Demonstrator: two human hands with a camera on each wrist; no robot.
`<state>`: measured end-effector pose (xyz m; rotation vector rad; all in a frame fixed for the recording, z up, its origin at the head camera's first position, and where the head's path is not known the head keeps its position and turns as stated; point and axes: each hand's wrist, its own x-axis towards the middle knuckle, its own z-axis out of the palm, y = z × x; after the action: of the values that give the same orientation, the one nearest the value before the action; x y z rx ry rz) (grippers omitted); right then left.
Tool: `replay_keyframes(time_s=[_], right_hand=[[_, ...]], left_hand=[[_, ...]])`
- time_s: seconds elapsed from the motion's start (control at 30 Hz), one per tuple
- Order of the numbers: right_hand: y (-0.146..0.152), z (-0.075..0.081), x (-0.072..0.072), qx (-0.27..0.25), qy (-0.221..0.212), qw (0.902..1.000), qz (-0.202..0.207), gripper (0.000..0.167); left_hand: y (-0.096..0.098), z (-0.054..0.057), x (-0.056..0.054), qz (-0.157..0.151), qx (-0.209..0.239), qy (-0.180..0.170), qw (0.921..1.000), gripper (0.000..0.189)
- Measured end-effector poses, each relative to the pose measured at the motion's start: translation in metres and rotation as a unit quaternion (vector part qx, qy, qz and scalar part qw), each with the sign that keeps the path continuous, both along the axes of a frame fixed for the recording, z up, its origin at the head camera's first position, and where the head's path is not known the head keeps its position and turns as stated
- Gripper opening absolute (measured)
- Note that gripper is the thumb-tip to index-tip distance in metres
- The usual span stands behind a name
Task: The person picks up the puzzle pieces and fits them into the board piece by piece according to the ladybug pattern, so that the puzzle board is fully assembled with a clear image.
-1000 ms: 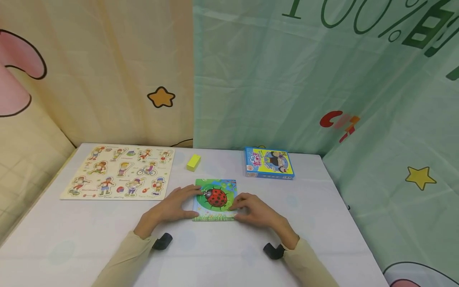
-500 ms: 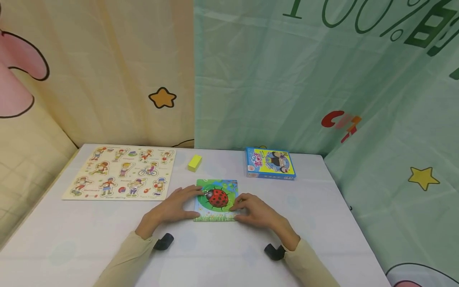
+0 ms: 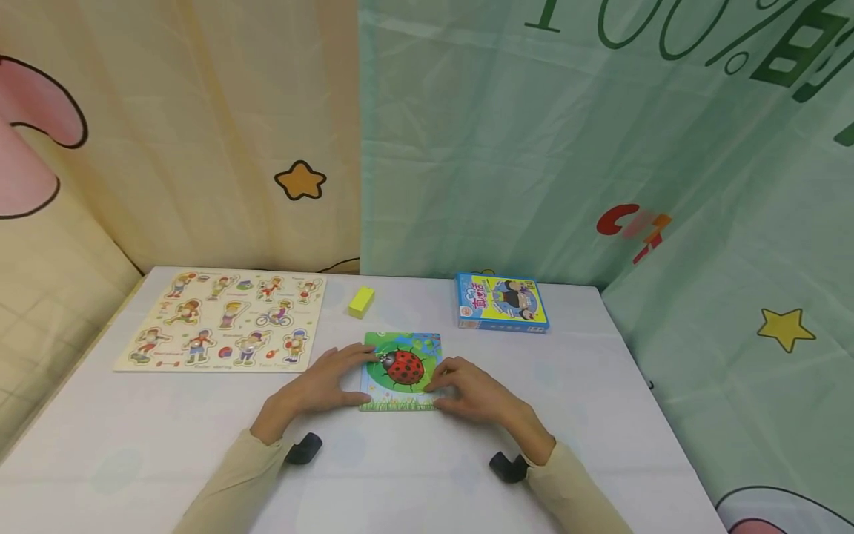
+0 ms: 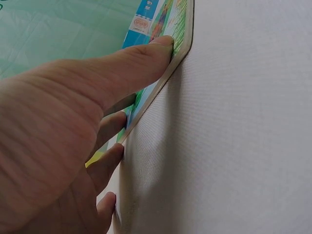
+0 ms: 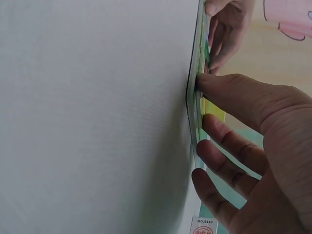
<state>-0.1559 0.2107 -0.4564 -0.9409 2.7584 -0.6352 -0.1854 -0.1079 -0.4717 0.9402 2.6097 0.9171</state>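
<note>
A square ladybug picture puzzle (image 3: 405, 368) with a green grass border lies flat on the white table in the head view. My left hand (image 3: 323, 382) rests at its left side, fingertips on the upper left and thumb at the lower left corner. In the left wrist view, the thumb (image 4: 146, 56) lies on the grass-printed corner and the fingers spread along the edge. My right hand (image 3: 477, 393) touches the right side with thumb and bent fingers. The right wrist view shows its thumb (image 5: 224, 90) against the puzzle's layered edge (image 5: 194, 97), other fingers apart below.
A wooden board with figures of children at sports (image 3: 220, 319) lies at the back left. Behind the puzzle is a small yellow block (image 3: 361, 302). A blue and yellow box (image 3: 502, 304) lies at the back right. Printed curtains (image 3: 467, 148) enclose the table.
Only a slight shift of the head view shows. Both hands stay at the puzzle's sides, and the puzzle keeps its place.
</note>
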Motion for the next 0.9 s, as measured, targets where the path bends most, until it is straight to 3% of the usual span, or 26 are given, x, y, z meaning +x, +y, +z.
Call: replay_keyframes(time_s=[0.63, 0.9], right_hand=[[-0.0027, -0.0032, -0.0023, -0.002, 0.028, 0.9996, 0.000, 0.020], [0.0005, -0.0026, -0.0048, -0.001, 0.038, 0.9989, -0.027, 0.028]], left_hand=[[0.0003, -0.0004, -0.0003, -0.001, 0.001, -0.003, 1.0000, 0.065], [0.0031, -0.0007, -0.0008, -0.002, 0.001, 0.004, 1.0000, 0.065]])
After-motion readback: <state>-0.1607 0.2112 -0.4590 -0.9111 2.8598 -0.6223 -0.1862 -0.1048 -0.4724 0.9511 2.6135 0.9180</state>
